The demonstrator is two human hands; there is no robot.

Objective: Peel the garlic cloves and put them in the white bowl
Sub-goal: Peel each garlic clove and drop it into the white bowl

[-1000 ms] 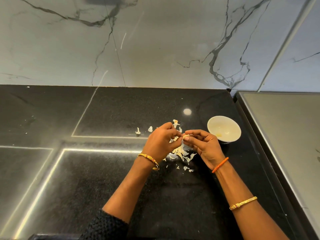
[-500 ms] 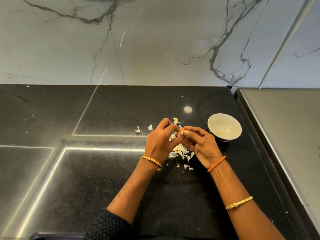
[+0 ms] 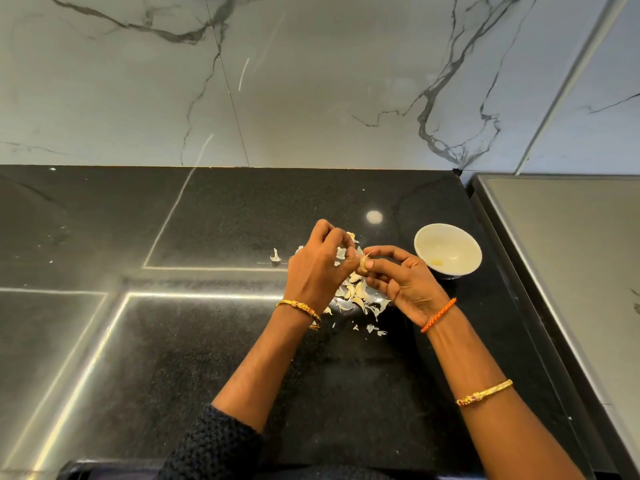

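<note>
- Black stone counter (image 3: 173, 358) runs across the whole view, marble wall behind it.
- One stray bit of skin (image 3: 275, 255) sits alone on the counter, just left of the hands.
- Left hand (image 3: 317, 271) hovers above the counter, fingers curled, fingertips pinching at the clove's skin.
- Garlic clove (image 3: 363, 264) is up in the air between both hands, a thin strip of skin sticking up off it.
- Pile of peels (image 3: 356, 296) lies underneath the hands; can't tell if whole cloves are mixed in.
- Right hand (image 3: 403, 280) pinches the clove between thumb and fingers.
- White bowl (image 3: 464, 245) sits just right of the hands, with one pale yellowish piece inside.
</note>
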